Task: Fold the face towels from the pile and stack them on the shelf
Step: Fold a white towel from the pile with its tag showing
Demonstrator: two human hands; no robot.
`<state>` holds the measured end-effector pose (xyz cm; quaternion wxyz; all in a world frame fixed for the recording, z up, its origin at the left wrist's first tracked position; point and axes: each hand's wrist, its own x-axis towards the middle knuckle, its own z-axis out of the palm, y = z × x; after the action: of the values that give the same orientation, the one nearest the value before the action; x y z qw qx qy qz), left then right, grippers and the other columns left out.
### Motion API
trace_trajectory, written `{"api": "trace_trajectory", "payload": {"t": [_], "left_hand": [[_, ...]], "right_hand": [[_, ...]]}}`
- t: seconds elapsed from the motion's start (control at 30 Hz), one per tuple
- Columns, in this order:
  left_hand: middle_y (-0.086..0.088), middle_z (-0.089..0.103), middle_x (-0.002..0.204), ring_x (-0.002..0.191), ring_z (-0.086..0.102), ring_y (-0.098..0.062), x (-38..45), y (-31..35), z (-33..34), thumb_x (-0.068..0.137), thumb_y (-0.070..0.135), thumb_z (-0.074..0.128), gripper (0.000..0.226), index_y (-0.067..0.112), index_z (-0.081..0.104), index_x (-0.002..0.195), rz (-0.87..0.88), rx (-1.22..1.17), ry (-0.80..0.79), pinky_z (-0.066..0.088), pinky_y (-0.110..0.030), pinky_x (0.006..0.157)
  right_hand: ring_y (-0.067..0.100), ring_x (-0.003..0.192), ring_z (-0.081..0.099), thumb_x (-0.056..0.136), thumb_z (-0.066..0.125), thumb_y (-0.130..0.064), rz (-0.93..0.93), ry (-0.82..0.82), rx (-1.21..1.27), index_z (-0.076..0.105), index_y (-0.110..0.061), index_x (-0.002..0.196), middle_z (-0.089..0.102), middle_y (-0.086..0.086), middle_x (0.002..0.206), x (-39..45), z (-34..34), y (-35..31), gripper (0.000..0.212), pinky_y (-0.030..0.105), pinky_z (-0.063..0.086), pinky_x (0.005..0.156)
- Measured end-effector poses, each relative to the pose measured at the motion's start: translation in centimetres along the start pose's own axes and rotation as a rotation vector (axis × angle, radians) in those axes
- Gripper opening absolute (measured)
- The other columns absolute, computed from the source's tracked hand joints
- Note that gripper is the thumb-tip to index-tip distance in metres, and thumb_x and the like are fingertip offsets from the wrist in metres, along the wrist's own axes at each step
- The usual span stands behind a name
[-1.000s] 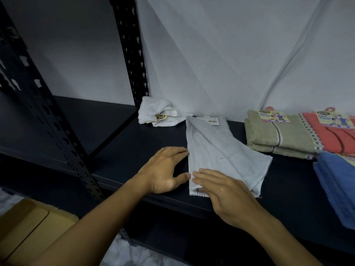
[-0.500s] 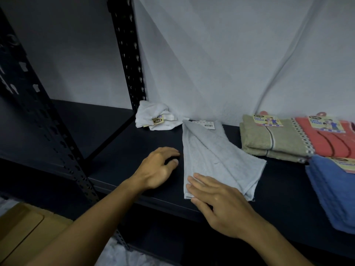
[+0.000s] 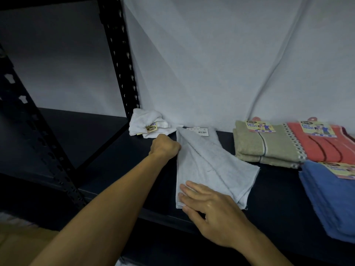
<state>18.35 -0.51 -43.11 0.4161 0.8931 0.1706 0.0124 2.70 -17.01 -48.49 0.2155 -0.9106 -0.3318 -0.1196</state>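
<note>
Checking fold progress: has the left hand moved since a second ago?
Yes. The left hand moved away along the grey towel edge toward the crumpled white towel.

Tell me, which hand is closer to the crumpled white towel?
Left. The left hand is just below the white towel; the right hand rests on the grey towel's near end.

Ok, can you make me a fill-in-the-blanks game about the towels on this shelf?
1. The right hand presses flat on the pale ____ towel.
2. The crumpled towel by the black post is ____.
3. The folded olive-green towel lies beside a ____ one.
4. The left hand grips the towel's ____ edge.

Missing words: grey, white, red, left
</note>
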Motion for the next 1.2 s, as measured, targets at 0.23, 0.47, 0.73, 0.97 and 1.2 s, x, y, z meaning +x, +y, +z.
{"api": "trace_trajectory", "payload": {"t": [0.23, 0.47, 0.73, 0.97, 1.2], "left_hand": [[-0.006, 0.069, 0.091, 0.076, 0.065, -0.018, -0.1, 0.5, 0.6, 0.081, 0.025, 0.079, 0.024, 0.006, 0.069, 0.093, -0.071, -0.241, -0.003, 0.055, -0.029, 0.067], [-0.005, 0.063, 0.081, 0.07, 0.062, -0.019, 0.1, 0.5, 0.7, 0.083, 0.025, 0.073, 0.022, 0.008, 0.06, 0.078, -0.062, -0.06, 0.065, 0.056, -0.031, 0.069], [-0.003, 0.067, 0.086, 0.077, 0.065, -0.021, 0.0, -0.5, 0.7, 0.082, 0.038, 0.076, 0.028, 0.011, 0.07, 0.088, -0.064, -0.028, 0.063, 0.058, -0.036, 0.075], [-0.003, 0.068, 0.088, 0.078, 0.065, -0.021, 0.1, -0.5, 0.4, 0.085, 0.037, 0.073, 0.027, 0.011, 0.07, 0.09, -0.029, 0.013, 0.034, 0.057, -0.034, 0.073], [0.003, 0.069, 0.091, 0.086, 0.063, -0.019, 0.1, -0.6, 0.2, 0.09, 0.044, 0.065, 0.024, 0.021, 0.071, 0.085, 0.133, 0.228, 0.041, 0.041, -0.03, 0.071]], "right_hand": [[-0.009, 0.14, 0.02, 0.099, 0.031, -0.046, -0.007, 0.003, 0.008, 0.055, -0.029, 0.135, 0.04, -0.021, 0.146, 0.1, 0.1, 0.0, 0.046, 0.018, 0.024, 0.112], [-0.004, 0.139, 0.029, 0.1, 0.034, -0.044, -0.02, 0.052, -0.031, 0.059, -0.029, 0.131, 0.047, -0.018, 0.143, 0.0, 0.2, -0.1, 0.042, 0.021, 0.035, 0.108], [-0.002, 0.137, 0.033, 0.099, 0.038, -0.041, -0.028, 0.067, -0.078, 0.06, -0.028, 0.129, 0.051, -0.015, 0.14, -0.1, 0.2, -0.2, 0.04, 0.019, 0.036, 0.107], [0.004, 0.134, 0.042, 0.098, 0.042, -0.036, -0.078, 0.091, -0.13, 0.065, -0.025, 0.125, 0.057, -0.01, 0.135, -0.1, 0.1, -0.5, 0.037, 0.023, 0.04, 0.107], [0.007, 0.136, 0.04, 0.102, 0.036, -0.044, -0.113, 0.062, -0.166, 0.061, -0.025, 0.129, 0.054, -0.01, 0.139, -0.4, 0.3, -0.3, 0.042, 0.029, 0.043, 0.105]]}}
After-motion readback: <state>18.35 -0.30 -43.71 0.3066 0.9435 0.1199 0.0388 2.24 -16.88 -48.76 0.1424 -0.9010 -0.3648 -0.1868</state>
